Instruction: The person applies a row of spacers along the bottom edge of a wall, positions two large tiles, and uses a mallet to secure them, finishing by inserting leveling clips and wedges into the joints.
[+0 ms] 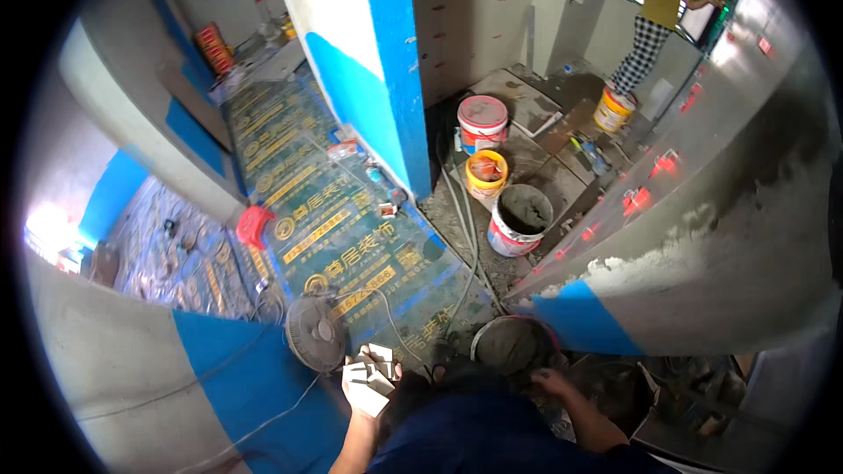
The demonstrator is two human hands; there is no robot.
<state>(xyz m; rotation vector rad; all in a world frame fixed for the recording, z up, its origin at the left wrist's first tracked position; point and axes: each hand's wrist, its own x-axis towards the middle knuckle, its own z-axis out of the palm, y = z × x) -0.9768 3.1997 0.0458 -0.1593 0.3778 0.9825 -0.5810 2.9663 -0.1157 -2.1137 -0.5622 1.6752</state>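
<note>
Several small pale tile-like pieces (369, 384) sit in my left hand (356, 407), its fingers wrapped round them from below and the sides. My right hand (551, 383) is beside the near bucket of grey mortar (512, 347), just off its right lower rim. The fingers of that hand are curled in. Whether anything small is inside them, I cannot make out. A round grey fan (316, 333) stands on the floor just beyond my left hand.
Ahead stand a mortar bucket (520, 221), a yellow bucket (486, 174) and a pink-lidded bucket (482, 121), with hoses (471, 237) alongside. A blue-and-white pillar (386, 79) rises left of them. A person (654, 26) stands on a bucket (614, 111) far right. A red stool (255, 226) is left.
</note>
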